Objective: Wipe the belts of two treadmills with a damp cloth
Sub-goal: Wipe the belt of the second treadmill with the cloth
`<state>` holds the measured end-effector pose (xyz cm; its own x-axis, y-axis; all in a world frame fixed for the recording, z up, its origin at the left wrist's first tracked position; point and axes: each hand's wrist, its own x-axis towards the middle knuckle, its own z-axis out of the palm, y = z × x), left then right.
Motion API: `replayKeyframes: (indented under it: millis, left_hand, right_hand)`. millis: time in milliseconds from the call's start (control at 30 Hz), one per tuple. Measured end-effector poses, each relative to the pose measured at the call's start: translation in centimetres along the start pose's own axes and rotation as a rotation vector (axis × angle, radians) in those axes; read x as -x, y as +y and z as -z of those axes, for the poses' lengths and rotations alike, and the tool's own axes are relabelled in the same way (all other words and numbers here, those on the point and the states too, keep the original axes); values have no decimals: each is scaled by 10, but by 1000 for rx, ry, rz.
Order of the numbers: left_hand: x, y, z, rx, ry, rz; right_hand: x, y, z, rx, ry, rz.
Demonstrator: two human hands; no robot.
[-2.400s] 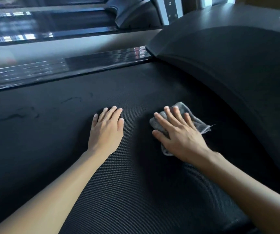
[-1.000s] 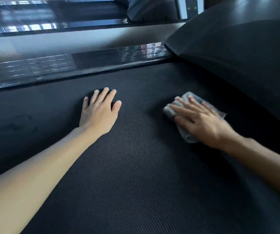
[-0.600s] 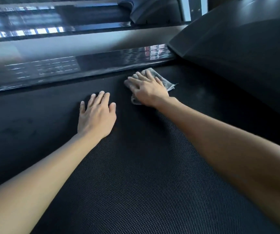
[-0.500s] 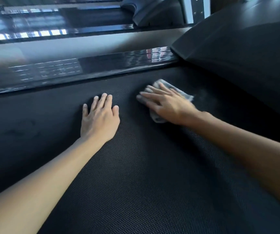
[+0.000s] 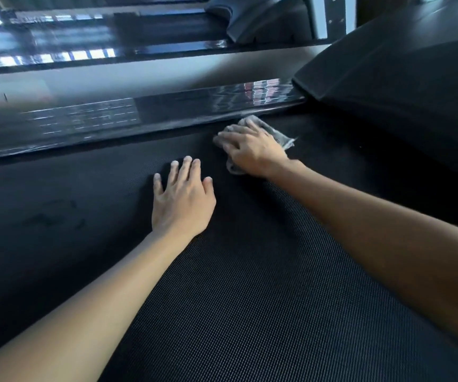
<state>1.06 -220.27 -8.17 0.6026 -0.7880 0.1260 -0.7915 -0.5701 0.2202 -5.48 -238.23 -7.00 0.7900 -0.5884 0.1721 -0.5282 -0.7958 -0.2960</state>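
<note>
Left hand (image 5: 181,205) flat on the treadmill belt (image 5: 250,299), palm down, fingers straight and slightly spread, holding nothing. It sits roughly mid-width of the belt.

Right hand (image 5: 250,150) is laid on top of the grey cloth (image 5: 277,133), fingers extended over it and pressing it onto the belt. No curl around it or pinch that I can see. Cloth is bunched under the palm, with edges sticking out beyond the fingers and at the wrist side.

Cloth is at the belt's far edge, touching or just beside the glossy side rail (image 5: 167,114), and near the corner where the rail meets the black motor cover (image 5: 401,92). The two hands are near each other, not touching.

Faint dark smudges (image 5: 48,216) on the belt toward its left end. Neighbouring treadmill (image 5: 263,20) beyond the rail, blurred.
</note>
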Motion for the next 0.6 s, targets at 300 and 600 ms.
replayKeyframes:
  millis: [300, 600]
  left_hand:
    - [0, -1, -1, 15, -8, -14]
    - [0, -7, 10, 287, 113, -12]
  right_hand:
    - [30, 108, 41, 35, 158, -277]
    - [32, -44, -13, -26, 19, 88]
